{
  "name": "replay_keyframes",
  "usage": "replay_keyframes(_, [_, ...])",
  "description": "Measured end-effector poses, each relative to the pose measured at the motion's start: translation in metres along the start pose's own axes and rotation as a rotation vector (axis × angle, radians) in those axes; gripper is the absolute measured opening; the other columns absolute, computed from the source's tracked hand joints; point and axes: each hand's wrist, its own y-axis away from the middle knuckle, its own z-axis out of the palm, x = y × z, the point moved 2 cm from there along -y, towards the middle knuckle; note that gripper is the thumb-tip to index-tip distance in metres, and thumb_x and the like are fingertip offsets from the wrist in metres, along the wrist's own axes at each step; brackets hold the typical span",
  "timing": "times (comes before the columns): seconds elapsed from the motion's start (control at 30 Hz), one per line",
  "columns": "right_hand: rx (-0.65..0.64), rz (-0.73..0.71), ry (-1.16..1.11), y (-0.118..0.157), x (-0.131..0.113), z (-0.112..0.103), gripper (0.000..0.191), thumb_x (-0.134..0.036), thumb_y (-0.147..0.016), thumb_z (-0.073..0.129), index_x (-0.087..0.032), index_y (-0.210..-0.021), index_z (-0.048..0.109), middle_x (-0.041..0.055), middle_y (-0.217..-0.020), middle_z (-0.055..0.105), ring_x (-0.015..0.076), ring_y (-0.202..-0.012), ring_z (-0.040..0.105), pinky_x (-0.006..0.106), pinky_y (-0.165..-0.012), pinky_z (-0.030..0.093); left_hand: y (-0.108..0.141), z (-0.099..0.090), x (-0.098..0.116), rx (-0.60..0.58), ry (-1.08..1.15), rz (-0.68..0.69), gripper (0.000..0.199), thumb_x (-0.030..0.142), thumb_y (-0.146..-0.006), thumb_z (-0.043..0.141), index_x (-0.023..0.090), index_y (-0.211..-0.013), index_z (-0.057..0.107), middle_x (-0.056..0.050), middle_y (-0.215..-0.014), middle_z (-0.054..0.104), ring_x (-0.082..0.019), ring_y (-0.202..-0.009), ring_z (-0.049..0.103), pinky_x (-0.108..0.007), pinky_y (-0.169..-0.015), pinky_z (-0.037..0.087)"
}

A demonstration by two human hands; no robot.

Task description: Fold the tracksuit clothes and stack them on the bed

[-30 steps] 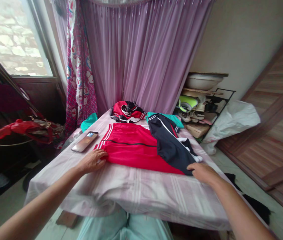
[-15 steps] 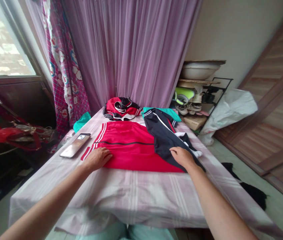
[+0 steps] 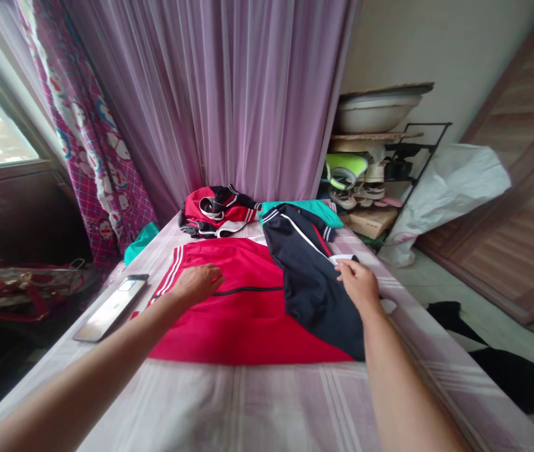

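A red and navy track jacket lies spread on the table, with white stripes at its left hem and a dark zip line across the red part. Its navy sleeve lies folded over the right side. Over the red cloth near the striped hem is my left hand, fingers stretched toward the right, with nothing visible in them. My right hand is at the right edge of the navy sleeve, its thumb and fingers pinched on the jacket by a white-edged part. The palm hides some of that cloth.
A phone lies at the table's left side. At the back are a crumpled red and black garment and a turquoise cloth. A shoe rack and a white sack stand beyond the right edge.
Both hands have moved farther forward over the jacket. The right hand has gone from the lower navy cloth to the white-edged part. The view has come closer to the table.
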Motion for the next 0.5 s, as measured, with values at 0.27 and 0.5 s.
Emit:
replay_keyframes(0.27, [0.099, 0.138, -0.138, -0.001, 0.021, -0.003, 0.051, -0.049, -0.077, 0.047, -0.014, -0.100, 0.076, 0.0092, -0.082, 0.076, 0.0167, -0.057, 0.064, 0.027, -0.057, 0.049, -0.138, -0.012, 0.048, 0.032, -0.059, 0.112, 0.034, 0.031, -0.095, 0.045, 0.023, -0.122, 0.064, -0.010, -0.116, 0.071, -0.027, -0.103, 0.068, -0.038, -0.083, 0.052])
replay_keyframes(0.5, [0.103, 0.201, -0.152, -0.003, 0.026, 0.000, 0.046, -0.047, -0.077, 0.049, -0.017, -0.098, 0.077, 0.0079, -0.077, 0.076, 0.0162, -0.055, 0.063, 0.027, -0.056, 0.049, -0.245, 0.004, 0.136, 0.070, -0.045, 0.402, 0.048, 0.015, -0.091, 0.045, 0.025, -0.137, 0.054, -0.007, -0.142, 0.058, -0.026, -0.130, 0.052, -0.040, -0.105, 0.043])
